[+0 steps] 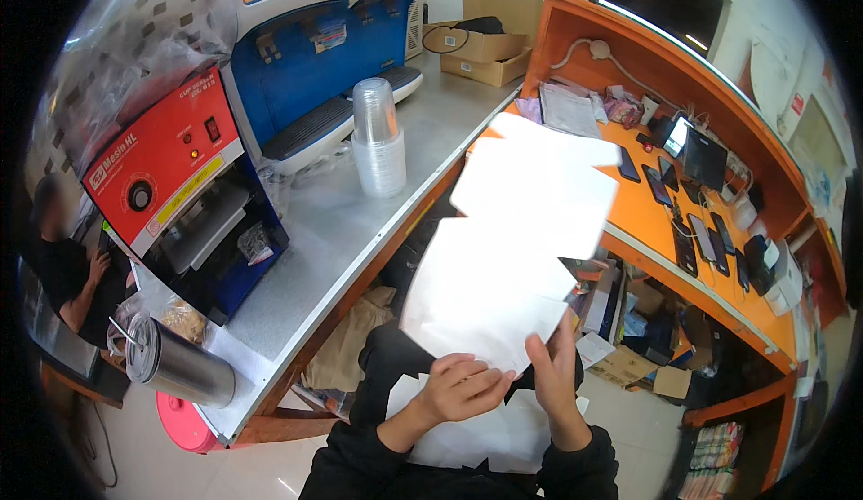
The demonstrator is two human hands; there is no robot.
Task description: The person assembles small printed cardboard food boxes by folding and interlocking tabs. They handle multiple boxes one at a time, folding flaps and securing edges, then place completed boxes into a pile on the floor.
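A large white flat box blank (pixel 490 271) with cut flaps and notches is held up in front of me, its far end reaching over the orange desk. My left hand (pixel 463 392) is closed, fingers curled at the blank's near edge. Against the near right corner, my right hand (pixel 556 374) grips it with the thumb on the upper face and the other fingers partly hidden. More white blanks (pixel 481 437) lie across my lap, below both hands.
Left, a metal counter (pixel 310 275) carries a red cup sealer (pixel 162 163), a steel tumbler (pixel 184 365), stacked plastic cups (pixel 378 154) and a blue drink dispenser (pixel 297 78). Phones (pixel 661 185) and cables cover the orange desk (pixel 620 217). A person (pixel 72 266) is at far left.
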